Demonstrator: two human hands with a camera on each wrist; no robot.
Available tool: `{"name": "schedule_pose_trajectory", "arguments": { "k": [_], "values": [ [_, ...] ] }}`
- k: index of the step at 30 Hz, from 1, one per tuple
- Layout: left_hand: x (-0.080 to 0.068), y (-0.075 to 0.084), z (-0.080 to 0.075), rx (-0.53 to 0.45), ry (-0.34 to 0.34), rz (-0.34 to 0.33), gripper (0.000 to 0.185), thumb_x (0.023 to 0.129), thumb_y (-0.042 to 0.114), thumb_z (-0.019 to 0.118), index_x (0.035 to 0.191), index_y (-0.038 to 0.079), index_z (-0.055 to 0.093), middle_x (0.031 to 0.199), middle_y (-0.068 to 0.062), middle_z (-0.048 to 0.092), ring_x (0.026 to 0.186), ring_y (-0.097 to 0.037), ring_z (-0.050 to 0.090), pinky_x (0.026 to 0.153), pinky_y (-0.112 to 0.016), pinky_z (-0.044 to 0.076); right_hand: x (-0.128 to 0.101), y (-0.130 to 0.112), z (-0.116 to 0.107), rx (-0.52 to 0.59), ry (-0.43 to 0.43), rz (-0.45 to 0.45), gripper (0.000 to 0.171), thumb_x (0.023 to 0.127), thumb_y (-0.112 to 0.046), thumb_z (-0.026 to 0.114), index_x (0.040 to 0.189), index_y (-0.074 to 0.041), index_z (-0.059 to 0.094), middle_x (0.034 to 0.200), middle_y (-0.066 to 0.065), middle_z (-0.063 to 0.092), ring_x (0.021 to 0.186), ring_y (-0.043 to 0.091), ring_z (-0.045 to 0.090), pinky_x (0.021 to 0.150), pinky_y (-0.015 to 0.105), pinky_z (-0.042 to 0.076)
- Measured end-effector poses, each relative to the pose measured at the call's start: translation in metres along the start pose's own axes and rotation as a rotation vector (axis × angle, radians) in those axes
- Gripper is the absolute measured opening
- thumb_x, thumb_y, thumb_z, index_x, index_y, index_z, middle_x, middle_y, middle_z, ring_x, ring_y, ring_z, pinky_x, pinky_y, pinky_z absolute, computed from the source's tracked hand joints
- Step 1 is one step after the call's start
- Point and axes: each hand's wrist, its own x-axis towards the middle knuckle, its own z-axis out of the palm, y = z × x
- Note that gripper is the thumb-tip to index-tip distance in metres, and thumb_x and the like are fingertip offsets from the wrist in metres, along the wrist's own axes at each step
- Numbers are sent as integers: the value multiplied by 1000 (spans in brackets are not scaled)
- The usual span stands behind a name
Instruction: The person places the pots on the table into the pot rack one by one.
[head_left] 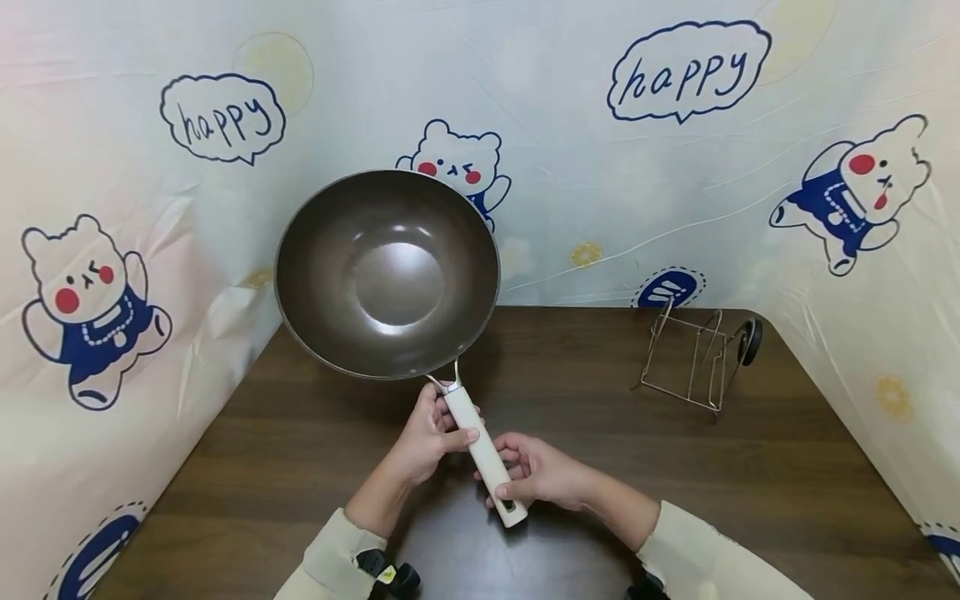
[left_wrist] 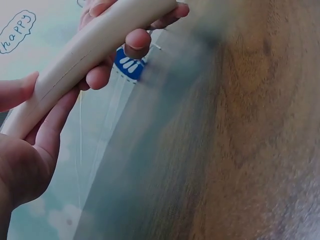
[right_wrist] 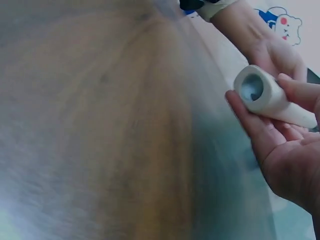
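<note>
Two forearms (head_left: 381, 496) angle inward to the pale handle (head_left: 486, 458): left hand (head_left: 426, 432) grips beside the wok (head_left: 390, 275), right hand (head_left: 546, 473) pinches the outer end, thumbs (head_left: 459, 439) uppermost, wok above the table (head_left: 225, 500).

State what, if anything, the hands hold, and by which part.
A round, glossy dark-brown pan, by its long cream-white handle: the left hand grips it nearer the pan, the right hand holds it near the free end.
</note>
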Motion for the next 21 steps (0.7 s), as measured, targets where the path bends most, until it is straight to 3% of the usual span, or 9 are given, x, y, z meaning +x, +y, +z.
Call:
{"name": "schedule_pose_trajectory", "arguments": {
  "k": [4,8,14,21],
  "values": [
    [0,0,-1,59,-8,-19,70,72,-26,66,126,-3,28,117,-24,54,102,-28,62,69,-32,57,-1,9,4,60,16,3,44,88,11,61,125,7,40,127,36,50,95,31,68,79,44,56],
    [2,4,1,133,-5,-23,74,68,-26,70,129,-6,32,121,-21,49,112,-33,54,75,-29,54,-3,14,6,64,26,-15,47,88,10,62,128,6,38,128,38,48,97,32,67,80,45,56],
    [7,8,4,189,-20,2,76,67,-25,71,131,-4,35,115,-17,51,98,-25,58,79,-35,53,-4,13,9,13,72,-44,50,89,9,64,129,4,34,126,32,49,97,34,67,72,41,58],
    [10,8,5,259,-77,21,72,69,-22,73,129,-4,37,114,-17,51,97,-25,58,83,-43,51,-6,12,15,0,157,-51,63,87,15,62,134,-4,25,125,30,51,94,41,67,68,44,58]
  ]
}}
